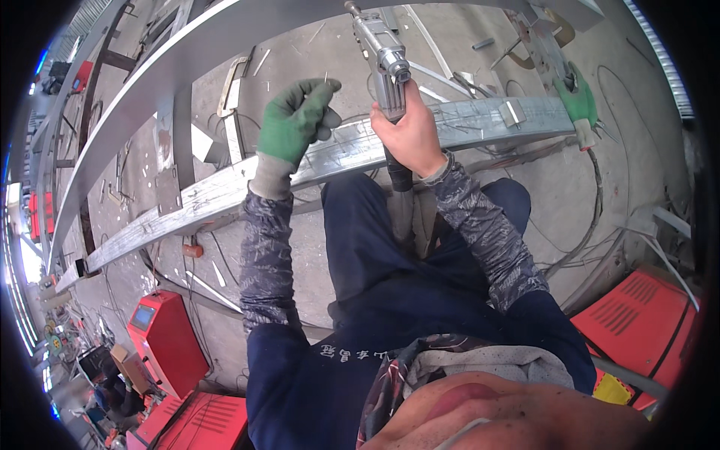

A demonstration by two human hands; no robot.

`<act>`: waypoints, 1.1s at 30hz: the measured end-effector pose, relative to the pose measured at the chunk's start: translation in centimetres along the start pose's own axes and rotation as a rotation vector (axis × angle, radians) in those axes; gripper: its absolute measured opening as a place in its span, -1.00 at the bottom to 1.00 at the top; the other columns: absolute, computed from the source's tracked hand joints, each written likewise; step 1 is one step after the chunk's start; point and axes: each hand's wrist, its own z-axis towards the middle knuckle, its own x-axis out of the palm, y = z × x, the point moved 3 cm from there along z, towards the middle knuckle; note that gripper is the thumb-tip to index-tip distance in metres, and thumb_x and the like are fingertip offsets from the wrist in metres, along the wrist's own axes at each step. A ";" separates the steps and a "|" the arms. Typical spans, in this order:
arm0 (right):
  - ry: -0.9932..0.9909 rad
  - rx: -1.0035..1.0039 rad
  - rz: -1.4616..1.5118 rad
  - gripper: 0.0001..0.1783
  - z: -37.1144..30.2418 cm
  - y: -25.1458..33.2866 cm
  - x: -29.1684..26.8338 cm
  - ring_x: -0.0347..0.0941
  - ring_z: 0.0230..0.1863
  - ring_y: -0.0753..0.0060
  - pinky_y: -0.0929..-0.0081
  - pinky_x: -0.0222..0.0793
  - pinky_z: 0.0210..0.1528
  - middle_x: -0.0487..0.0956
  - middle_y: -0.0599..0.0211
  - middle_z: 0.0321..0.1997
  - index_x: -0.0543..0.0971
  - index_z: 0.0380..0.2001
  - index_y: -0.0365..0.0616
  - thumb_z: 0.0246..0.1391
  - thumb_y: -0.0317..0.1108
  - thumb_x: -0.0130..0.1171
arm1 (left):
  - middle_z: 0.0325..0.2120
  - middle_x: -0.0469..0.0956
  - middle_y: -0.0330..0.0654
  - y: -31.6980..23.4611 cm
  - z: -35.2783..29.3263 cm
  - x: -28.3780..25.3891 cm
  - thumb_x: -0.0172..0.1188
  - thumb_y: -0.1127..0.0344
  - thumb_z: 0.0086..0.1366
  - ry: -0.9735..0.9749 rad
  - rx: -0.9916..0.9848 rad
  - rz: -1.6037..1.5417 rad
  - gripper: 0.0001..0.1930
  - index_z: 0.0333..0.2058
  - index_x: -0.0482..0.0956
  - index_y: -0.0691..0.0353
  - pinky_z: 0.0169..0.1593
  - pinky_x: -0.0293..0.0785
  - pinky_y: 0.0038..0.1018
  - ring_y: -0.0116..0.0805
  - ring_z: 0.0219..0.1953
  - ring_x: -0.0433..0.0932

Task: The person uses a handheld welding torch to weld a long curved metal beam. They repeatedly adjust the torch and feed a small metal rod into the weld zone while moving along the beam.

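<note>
My right hand (pixel 411 135), bare, is closed round the handle of a silver metal welding gun (pixel 379 46). Its nozzle points away from me, and a thick dark hose (pixel 401 202) hangs below my grip. To the left, my left hand (pixel 296 124) wears a green glove with dark fingertips. Its fingers are pinched together, and a thin pin-like piece (pixel 326 76) sticks up from them. Both hands are above a long shiny metal beam (pixel 352 150) that crosses in front of my knees. A small metal bracket (pixel 512 113) sits on its right part.
A second green glove (pixel 577 99) lies at the beam's right end. A larger metal beam (pixel 180 64) arches beyond. Red machine cabinets stand at lower left (pixel 171 341) and right (pixel 637 322). Cables and metal offcuts litter the floor; a person (pixel 116 397) is at far lower left.
</note>
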 end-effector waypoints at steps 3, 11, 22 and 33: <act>-0.003 -0.040 0.002 -0.29 -0.1 -0.1 0.0 0.67 -0.30 0.04 0.21 0.54 -0.19 0.62 -0.02 -0.31 0.31 0.27 -0.25 0.06 -0.35 0.31 | -0.54 0.56 -0.35 -0.5 1.4 -0.3 0.21 0.10 0.48 0.084 0.107 -0.038 -0.67 -0.05 0.69 0.25 -0.45 0.32 -0.70 -0.66 -0.53 0.44; 0.015 -0.058 0.113 -0.47 0.0 -1.0 0.3 0.67 -0.24 0.20 0.27 0.55 -0.12 0.64 0.07 -0.24 0.40 0.10 -0.29 0.08 -0.39 0.32 | -0.43 0.59 -0.37 -3.1 1.7 -0.2 0.15 0.20 0.52 0.235 0.235 0.082 -0.70 0.07 0.67 0.18 -0.27 0.42 -0.66 -0.65 -0.39 0.46; 0.039 -0.051 0.112 -0.50 0.0 -0.8 0.1 0.68 -0.22 0.31 0.33 0.58 -0.11 0.67 0.19 -0.25 0.41 0.08 -0.26 0.10 -0.39 0.32 | -0.35 0.66 -0.30 -5.1 -0.5 1.2 0.25 0.18 0.44 0.242 0.231 0.228 -0.67 0.03 0.67 0.27 -0.26 0.53 -0.64 -0.60 -0.33 0.62; 0.048 -0.070 0.083 -0.54 0.0 -0.1 -0.1 0.65 -0.20 0.41 0.39 0.58 -0.11 0.65 0.25 -0.21 0.43 0.06 -0.27 0.11 -0.42 0.31 | -0.40 0.68 -0.28 -3.8 0.4 2.0 0.25 0.16 0.43 0.236 0.239 0.196 -0.67 0.00 0.68 0.28 -0.32 0.51 -0.64 -0.60 -0.37 0.61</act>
